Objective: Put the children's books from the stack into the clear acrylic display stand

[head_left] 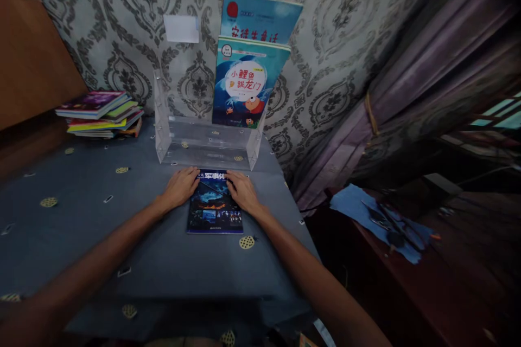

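Glossy paper book, clear plastic rack

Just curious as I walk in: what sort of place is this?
Probably a room in a home, perhaps a reading corner: patterned wallpaper, a tied-back curtain, a clear acrylic book stand holding children's books.

Rear book in stand: red title 安徒生童话, bottom of the characters cut off by the front book. Front book: title 小鲤鱼跳龙门 mid-cover; small print above and below too fine to read. Flat book on table: white 军事 at top edge, then a third character half covered by right hand; bottom line of print unreadable. White card on wall: nothing legible. Spines in side stack: blurred, illegible.
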The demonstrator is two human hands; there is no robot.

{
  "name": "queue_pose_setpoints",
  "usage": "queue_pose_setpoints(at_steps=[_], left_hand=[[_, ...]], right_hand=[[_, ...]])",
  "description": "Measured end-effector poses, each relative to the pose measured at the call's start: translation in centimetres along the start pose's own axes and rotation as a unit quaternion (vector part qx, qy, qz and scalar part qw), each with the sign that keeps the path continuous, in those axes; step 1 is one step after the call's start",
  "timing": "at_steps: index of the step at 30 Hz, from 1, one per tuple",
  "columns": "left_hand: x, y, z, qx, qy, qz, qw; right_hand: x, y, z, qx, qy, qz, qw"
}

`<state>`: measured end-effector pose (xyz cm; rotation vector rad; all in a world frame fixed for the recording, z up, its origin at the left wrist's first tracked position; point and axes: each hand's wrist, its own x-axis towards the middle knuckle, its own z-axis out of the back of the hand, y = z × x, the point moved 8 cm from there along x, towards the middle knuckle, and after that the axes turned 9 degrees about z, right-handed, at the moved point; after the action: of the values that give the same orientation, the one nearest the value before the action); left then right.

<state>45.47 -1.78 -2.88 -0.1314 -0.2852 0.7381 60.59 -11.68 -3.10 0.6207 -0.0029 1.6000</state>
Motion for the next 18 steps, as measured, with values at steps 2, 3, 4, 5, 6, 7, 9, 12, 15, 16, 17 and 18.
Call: queue_pose_setpoints(at_steps=[2, 3, 4, 5, 6, 7, 9, 12, 15, 16, 17, 18], left_hand=[[0.1, -0.4, 0.3, 0.023, 0.003, -0.008, 1.0], [0.1, -0.6, 0.5, 0.031, 0.004, -0.01, 0.999], [0.2, -0.8, 0.7, 0.038, 0.003, -0.011, 0.999], [0.3, -1.0, 0.9, 0.047, 0.003, -0.011, 0.999], [0.4, -1.3, 1.0, 0.062, 0.001, -0.011, 0.998], [0.5, -1.6, 1.1, 0.078, -0.001, -0.013, 0.997], [0.8, -2.5, 1.1, 0.103, -0.002, -0.026, 0.994], [1.3, -4.0, 0.5, 0.089, 0.01, -0.057, 0.994], [2.0, -5.5, -0.4, 0.043, 0.025, -0.09, 0.995], [2.2, -5.9, -0.7, 0.024, 0.027, -0.1, 0.994], [2.5, -6.2, -0.9, 0.005, 0.029, -0.107, 0.994], [2.8, -6.3, -1.1, -0.012, 0.029, -0.109, 0.994]], right_hand=[[-0.1, -0.2, -0.1, 0.01, -0.005, 0.005, 1.0], [-0.2, -0.3, -0.1, 0.017, -0.008, 0.006, 1.0], [-0.3, -0.4, -0.2, 0.025, -0.011, 0.006, 1.0], [-0.4, -0.6, -0.2, 0.032, -0.014, 0.006, 0.999], [-0.4, -0.7, -0.3, 0.038, -0.017, 0.005, 0.999], [-0.5, -0.9, -0.3, 0.044, -0.02, 0.003, 0.999], [-0.6, -1.2, -0.4, 0.058, -0.027, -0.001, 0.998], [-0.6, -2.0, -0.3, 0.085, -0.056, -0.014, 0.995], [-0.7, -2.8, 0.0, 0.099, -0.083, -0.032, 0.991], [-0.8, -3.0, 0.0, 0.1, -0.087, -0.036, 0.991], [-0.8, -3.2, 0.0, 0.101, -0.089, -0.038, 0.99], [-0.8, -3.4, 0.0, 0.102, -0.092, -0.04, 0.99]])
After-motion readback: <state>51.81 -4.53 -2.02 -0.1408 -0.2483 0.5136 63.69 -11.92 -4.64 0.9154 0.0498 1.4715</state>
